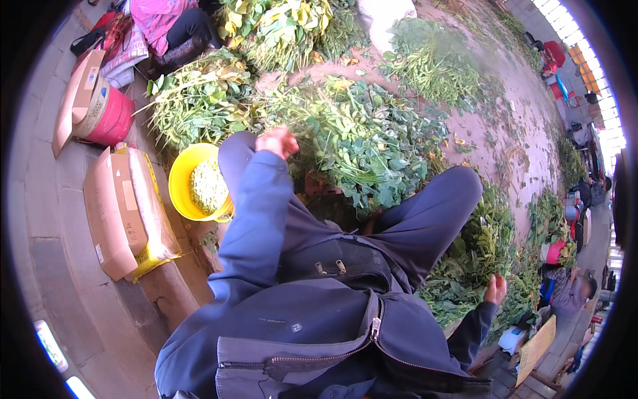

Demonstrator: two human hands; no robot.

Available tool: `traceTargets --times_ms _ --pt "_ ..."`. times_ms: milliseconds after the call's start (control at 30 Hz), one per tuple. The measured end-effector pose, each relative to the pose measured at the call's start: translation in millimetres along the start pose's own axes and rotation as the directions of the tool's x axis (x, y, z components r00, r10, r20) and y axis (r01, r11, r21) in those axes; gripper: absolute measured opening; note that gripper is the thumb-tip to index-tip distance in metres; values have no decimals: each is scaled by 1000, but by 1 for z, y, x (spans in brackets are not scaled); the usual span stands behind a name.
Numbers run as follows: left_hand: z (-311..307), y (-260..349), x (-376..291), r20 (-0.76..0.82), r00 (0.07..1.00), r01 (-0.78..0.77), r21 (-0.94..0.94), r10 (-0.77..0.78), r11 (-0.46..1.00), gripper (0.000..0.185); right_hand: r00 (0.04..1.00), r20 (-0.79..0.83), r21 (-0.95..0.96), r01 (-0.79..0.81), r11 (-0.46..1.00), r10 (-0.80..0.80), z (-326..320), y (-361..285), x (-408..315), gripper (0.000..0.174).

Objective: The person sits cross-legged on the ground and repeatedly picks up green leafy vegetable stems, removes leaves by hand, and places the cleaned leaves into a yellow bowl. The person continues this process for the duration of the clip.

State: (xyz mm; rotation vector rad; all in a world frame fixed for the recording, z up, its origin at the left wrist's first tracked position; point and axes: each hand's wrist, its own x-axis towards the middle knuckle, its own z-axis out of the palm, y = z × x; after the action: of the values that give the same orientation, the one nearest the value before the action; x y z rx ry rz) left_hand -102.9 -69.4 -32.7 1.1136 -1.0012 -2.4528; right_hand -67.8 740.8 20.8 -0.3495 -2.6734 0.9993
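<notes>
My left hand (278,142) is above my left knee with its fingers curled; whether something small is inside cannot be seen. Just beyond it lies a large heap of leafy green bean plants with pods (344,134). Left of that knee stands a yellow bucket (175,182), partly filled with pale green shelled beans (207,187). Far out on my right side, my right hand (496,289) is over more cut bean plants (463,289). Its fingers look bent, and their grip is too small to make out.
At left are a cardboard box piece (112,214) on a yellow-edged sack (159,219) and a pink-and-white bucket (107,112). A seated person (164,25) is at the upper left. Further plant piles (199,99) and a white sack (386,20) lie ahead; another person (570,289) sits far right.
</notes>
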Motion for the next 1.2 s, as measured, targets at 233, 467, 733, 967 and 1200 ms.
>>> traceTargets --times_ms 233,467,733,967,1200 --pt "13 -54 7 38 999 -1 113 -3 994 27 937 213 178 242 954 -278 102 -278 -31 15" --pt "88 -7 -113 433 793 -544 186 429 818 7 666 358 525 435 731 -654 196 -422 -71 21" --pt "160 2 -164 724 547 -691 108 420 715 7 604 353 530 500 685 -714 239 -468 -57 28" --pt "111 -34 -92 514 809 -419 166 284 892 34 852 110 622 342 704 -512 194 -444 -25 14" --pt "62 -125 -56 663 676 -737 611 322 289 34 942 -250 853 324 410 -224 113 -438 21 13"
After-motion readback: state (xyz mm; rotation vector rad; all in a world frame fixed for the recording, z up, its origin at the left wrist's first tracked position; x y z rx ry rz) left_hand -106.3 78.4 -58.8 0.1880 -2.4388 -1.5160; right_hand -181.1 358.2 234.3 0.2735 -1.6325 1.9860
